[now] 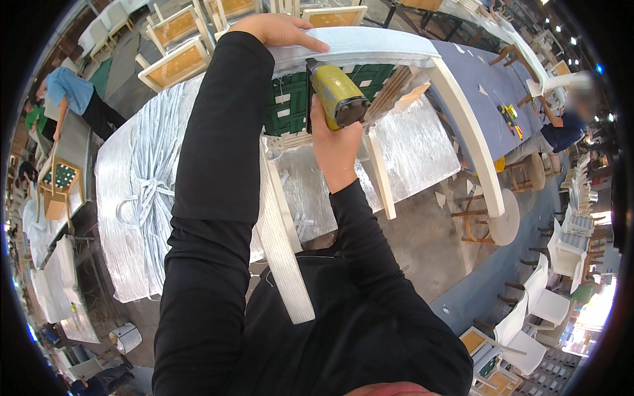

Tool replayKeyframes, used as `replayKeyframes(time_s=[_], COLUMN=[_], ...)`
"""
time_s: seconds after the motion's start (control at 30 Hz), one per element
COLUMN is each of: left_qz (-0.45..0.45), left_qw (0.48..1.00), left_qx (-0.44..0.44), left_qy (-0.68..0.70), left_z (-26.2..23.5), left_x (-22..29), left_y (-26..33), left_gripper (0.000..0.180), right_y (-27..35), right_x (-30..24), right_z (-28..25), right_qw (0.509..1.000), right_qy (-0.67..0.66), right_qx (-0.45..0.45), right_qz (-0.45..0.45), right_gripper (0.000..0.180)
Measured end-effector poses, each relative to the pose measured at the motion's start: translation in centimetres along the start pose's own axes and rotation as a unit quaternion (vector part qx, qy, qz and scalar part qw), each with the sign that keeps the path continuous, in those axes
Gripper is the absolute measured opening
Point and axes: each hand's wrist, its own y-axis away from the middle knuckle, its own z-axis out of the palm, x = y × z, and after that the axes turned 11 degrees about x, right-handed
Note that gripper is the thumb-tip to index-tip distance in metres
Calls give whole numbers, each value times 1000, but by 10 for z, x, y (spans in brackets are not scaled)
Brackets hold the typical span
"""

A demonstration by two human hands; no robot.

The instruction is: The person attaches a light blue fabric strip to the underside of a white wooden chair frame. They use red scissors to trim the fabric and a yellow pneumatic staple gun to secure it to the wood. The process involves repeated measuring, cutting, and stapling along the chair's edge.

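A chair frame lies in front of me, its curved back rail (376, 45) wrapped in pale blue-grey fabric. My left hand (281, 32) rests on the left end of that rail with its fingers stretched out over the fabric. In my right hand (335, 148) is a yellow staple gun (337, 89) with a dark end cap. Its nose sits close under the rail's inner edge; whether it touches is hard to see. Dark green woven webbing (285, 102) shows behind the tool. Pale wooden legs (472, 125) reach toward me from the frame.
Beneath the frame is a surface wrapped in shiny plastic (422, 158), with a tied bundle of pale strips (153, 178) at left. A blue-grey table (485, 86) holds hand tools (510, 120). A round stool (503, 218) stands at right. People work at both sides.
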Motion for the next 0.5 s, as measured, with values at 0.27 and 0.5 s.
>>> replayKeyframes(time_s=[0.27,0.5], left_qz=[7,19], left_qw=[999,999], left_qx=[33,28], left_qy=[2,-14], left_z=[8,1], left_x=[-12,-3], left_y=[-4,1], left_gripper=[110,110], right_y=[9,17], right_x=[-4,4], right_z=[8,13], right_qw=[1000,998], right_qy=[-3,51], right_qx=[1,-25], right_qz=[8,-21], right_gripper=[27,26])
